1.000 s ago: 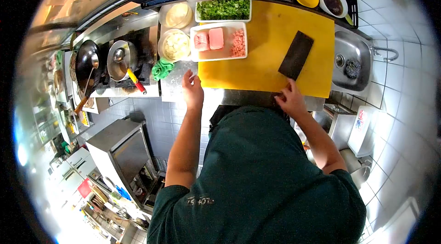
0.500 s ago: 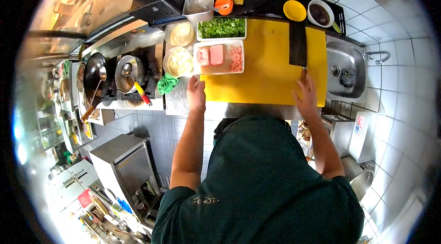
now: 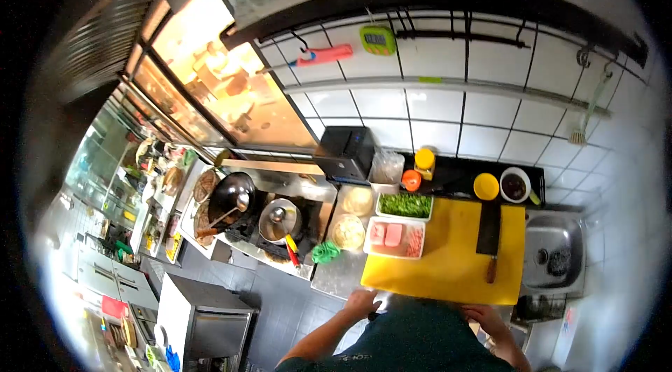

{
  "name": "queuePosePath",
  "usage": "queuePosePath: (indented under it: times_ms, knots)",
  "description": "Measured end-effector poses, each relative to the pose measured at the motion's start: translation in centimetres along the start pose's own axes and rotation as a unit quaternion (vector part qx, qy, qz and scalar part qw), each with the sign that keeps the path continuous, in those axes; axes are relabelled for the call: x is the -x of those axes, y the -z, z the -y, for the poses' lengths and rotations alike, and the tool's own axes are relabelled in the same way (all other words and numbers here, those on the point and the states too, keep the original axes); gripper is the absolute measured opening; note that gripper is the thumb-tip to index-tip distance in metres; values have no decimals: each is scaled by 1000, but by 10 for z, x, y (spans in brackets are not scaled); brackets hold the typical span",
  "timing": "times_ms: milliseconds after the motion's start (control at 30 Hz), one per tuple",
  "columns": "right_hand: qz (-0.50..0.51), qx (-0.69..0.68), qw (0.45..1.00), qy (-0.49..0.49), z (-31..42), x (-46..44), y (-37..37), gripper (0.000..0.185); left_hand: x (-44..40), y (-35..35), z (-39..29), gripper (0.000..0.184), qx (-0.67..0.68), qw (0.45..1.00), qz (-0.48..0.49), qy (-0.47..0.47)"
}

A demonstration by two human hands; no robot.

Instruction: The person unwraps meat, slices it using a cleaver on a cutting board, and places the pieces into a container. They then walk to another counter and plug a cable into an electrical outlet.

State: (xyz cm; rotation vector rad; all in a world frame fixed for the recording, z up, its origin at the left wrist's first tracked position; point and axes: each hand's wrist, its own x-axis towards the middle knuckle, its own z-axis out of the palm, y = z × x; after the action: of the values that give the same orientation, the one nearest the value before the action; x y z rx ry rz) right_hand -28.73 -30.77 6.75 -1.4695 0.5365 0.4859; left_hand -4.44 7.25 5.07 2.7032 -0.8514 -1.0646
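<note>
My left hand point(image 3: 362, 303) is low at the counter's front edge, left of the yellow cutting board point(image 3: 448, 270); its fingers look loosely apart and hold nothing I can see. Close to the board's front edge and my shirt is my right hand point(image 3: 484, 317), fingers stretched out. A cleaver point(image 3: 488, 228) lies on the board's right side, its wooden handle towards me, apart from both hands. At the board's left stand a white tray point(image 3: 396, 250) of pink meat blocks and diced pink pieces, and a tray of chopped greens point(image 3: 404, 205).
Left of the trays are two bowls of pale food, point(image 3: 348, 232) one nearer me, and a green cloth point(image 3: 325, 252). A wok point(image 3: 232, 193) and a pot point(image 3: 269, 230) sit on the stove. A sink point(image 3: 575, 240) is at the right. A green timer point(image 3: 378, 40) hangs above.
The view has tilted up, showing the wall rack and window. My right hand has moved from beside the cleaver handle back to the front edge; my left hand has also drawn back towards me.
</note>
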Motion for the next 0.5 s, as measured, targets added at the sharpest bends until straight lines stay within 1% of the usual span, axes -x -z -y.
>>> queuePosePath:
  times_ms: [67,100,133,200,233,267,300,333,367,400,433,467,500]
  knots:
    - [-5,-45,999,-17,-5,-10,14,42,-3,11,13,58,16,996,-75,-47]
    - [-18,31,999,16,-6,-10,22,43,-10,15,22,59,30,994,-87,-60]
    - [-40,37,998,41,-1,-11,23,43,-8,35,18,59,20,993,-99,-61]
    - [-83,46,992,82,-4,-11,24,45,-9,42,22,58,49,981,-175,-64]
    - [-80,69,988,112,-28,-27,34,47,-3,50,14,57,66,978,-188,-58]
    - [-76,77,988,114,-47,-32,33,49,9,61,4,56,79,977,-192,-56]
    - [-72,85,987,116,-67,-38,33,52,19,69,-6,54,116,976,-177,-56]
    - [-71,77,991,89,-53,-32,29,53,15,52,4,56,87,973,-199,-84]
    - [-64,185,975,108,-5,-7,17,51,19,39,5,55,95,978,-172,-75]
    - [-14,-112,992,63,-34,-21,9,45,22,26,6,55,100,983,-140,-69]
    - [-23,100,988,112,-30,-19,8,42,22,-3,20,57,144,983,-99,-61]
    - [-26,86,987,131,-13,-3,3,47,29,-23,20,56,175,984,-43,-2]
    - [-46,156,969,185,-13,5,2,52,27,-61,46,54,212,977,-1,10]
